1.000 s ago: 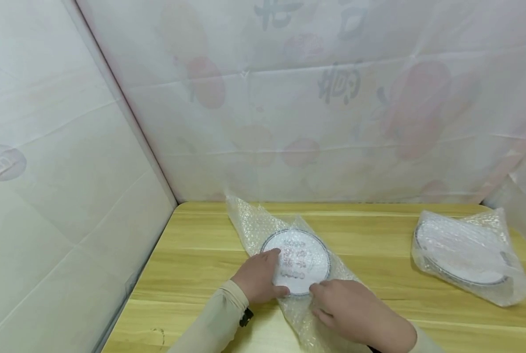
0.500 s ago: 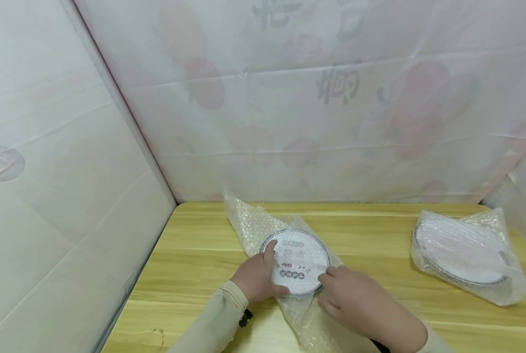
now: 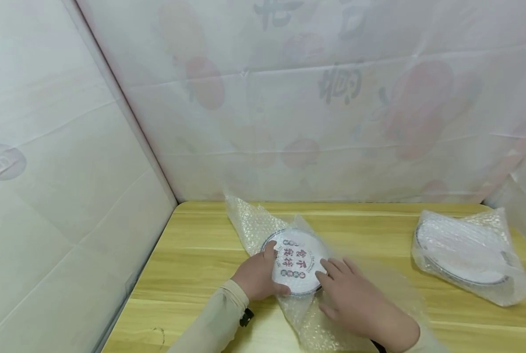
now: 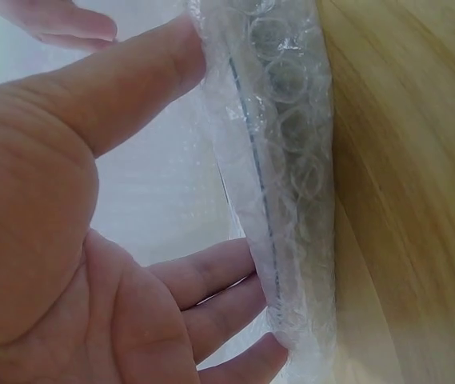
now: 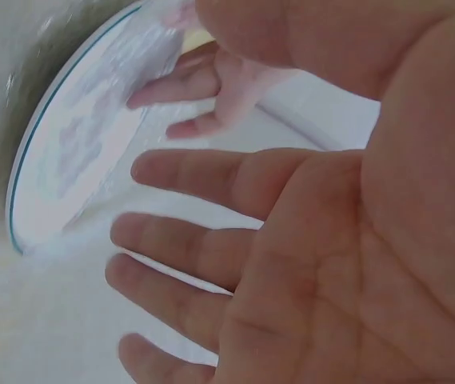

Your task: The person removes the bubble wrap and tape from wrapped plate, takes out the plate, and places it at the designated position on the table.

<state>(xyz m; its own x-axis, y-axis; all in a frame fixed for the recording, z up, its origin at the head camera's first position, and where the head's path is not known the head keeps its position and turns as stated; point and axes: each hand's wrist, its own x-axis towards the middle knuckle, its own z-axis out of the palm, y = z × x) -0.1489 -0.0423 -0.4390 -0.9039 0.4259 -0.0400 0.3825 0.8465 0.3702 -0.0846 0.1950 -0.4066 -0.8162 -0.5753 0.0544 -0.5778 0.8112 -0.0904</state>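
A white plate with a thin blue rim and red and grey printed characters lies face up on a sheet of bubble wrap. My left hand rests at its left side, thumb and fingertips spread along the edge. In the left wrist view they touch bubble wrap covering that edge. My right hand is at the plate's right edge with fingers extended and apart. The right wrist view shows this palm holding nothing, with the plate beyond the fingertips.
A second blue-rimmed plate wrapped in bubble wrap lies at the right of the wooden table. Printed fabric walls stand behind and to the left.
The right hand's fingers have straightened from a pinch on the wrap. A flap of bubble wrap has come off the print and spread rightward, blurred. The left hand has stayed in place.
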